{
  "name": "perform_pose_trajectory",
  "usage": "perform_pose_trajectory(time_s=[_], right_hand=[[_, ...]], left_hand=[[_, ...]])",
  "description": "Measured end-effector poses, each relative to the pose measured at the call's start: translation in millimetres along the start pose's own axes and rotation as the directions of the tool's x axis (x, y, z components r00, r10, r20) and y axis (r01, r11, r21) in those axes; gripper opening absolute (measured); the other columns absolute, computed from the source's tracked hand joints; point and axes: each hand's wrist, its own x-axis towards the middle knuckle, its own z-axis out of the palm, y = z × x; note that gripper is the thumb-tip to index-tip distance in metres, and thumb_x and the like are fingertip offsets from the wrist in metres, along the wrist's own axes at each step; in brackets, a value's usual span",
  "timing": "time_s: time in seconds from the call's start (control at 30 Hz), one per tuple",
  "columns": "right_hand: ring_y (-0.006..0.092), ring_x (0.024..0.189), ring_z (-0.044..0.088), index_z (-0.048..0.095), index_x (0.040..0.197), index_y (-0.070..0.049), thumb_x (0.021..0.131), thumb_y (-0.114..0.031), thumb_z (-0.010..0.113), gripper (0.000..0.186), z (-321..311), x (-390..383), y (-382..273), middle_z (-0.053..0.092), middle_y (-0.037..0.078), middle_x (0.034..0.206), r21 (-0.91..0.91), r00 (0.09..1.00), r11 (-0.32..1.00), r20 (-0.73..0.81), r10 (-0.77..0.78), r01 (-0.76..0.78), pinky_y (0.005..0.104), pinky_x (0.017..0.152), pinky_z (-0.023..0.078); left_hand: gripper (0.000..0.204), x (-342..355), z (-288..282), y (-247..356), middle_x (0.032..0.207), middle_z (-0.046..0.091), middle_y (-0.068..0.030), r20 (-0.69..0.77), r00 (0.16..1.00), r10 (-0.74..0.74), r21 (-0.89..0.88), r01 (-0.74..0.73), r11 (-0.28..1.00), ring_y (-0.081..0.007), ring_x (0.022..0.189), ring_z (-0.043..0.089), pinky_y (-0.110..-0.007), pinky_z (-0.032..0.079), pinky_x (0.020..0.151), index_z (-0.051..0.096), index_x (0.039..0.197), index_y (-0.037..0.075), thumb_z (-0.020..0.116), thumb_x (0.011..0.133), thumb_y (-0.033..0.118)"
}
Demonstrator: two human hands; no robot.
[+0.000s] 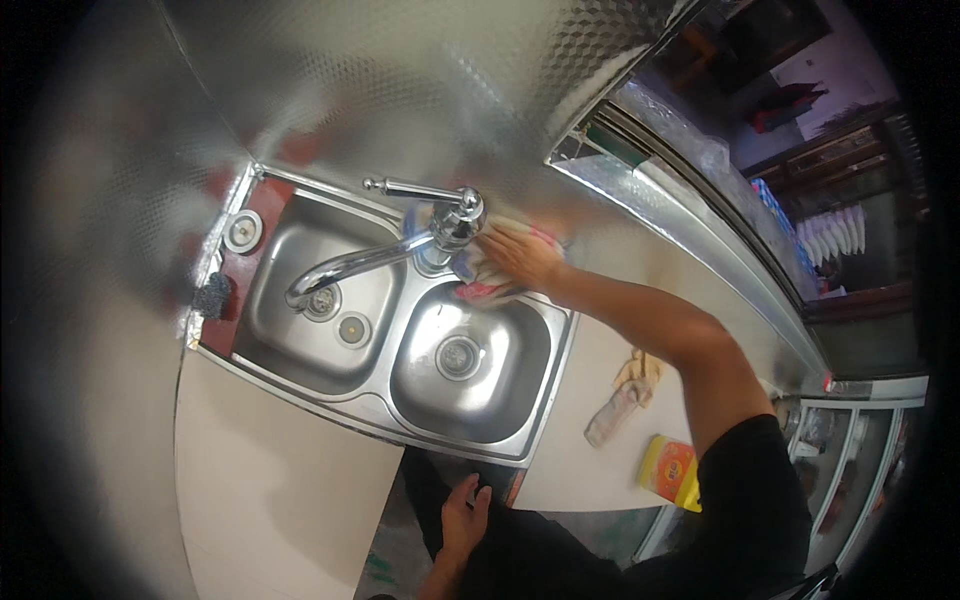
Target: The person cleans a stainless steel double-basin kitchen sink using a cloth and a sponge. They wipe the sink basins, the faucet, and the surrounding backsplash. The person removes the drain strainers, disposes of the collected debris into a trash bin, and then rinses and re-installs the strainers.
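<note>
A pale worktop [290, 470] flanks a steel double sink [375, 410], whose back rim carries a patterned cloth [482, 291] beside the tap [455, 226]. The right hand [522, 257] lies over it, likely pinning it against the metal; whether its fingers pinch I cannot tell. The left hand [464, 517] hangs empty, fingers loosely parted.

A yellow-and-orange rectangular packet [668, 470] lies on the smooth whitish counter [568, 472]; a round silvery metal strainer [243, 231] and a rough dark-grey pad [212, 296] sit along a reddish-brown strip [241, 268].
</note>
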Motion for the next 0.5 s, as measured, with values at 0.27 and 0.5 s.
perform_pose_trajectory(time_s=[0.27,0.5], right_hand=[[0.0203,0.147,0.037,0.04,0.15,-0.006,0.093,-0.022,0.054,0.061,-5.0,-32.5,9.4,0.044,0.007,0.155,0.19,0.99,0.98,0.118,-0.078,0.055,0.0352,0.127,0.018],[0.0197,0.15,0.032,0.042,0.149,-0.002,0.097,-0.023,0.045,0.056,42.0,-28.3,-34.4,0.04,0.009,0.159,0.378,0.987,0.924,0.16,0.001,-0.062,0.0358,0.128,0.015]], left_hand=[[0.041,0.7,-11.2,-7.5,0.114,0.07,-0.0225,0.006,1.0,-0.03,0.043,0.03,0.999,-0.0337,0.103,0.07,-0.04,0.055,0.086,0.066,0.121,-0.003,0.071,0.092,0.026],[0.038,-1.1,-1.3,-8.2,0.106,0.072,-0.0188,0.027,0.997,-0.079,0.058,0.077,0.995,-0.024,0.095,0.071,-0.035,0.055,0.082,0.066,0.121,-0.003,0.071,0.093,0.022]])
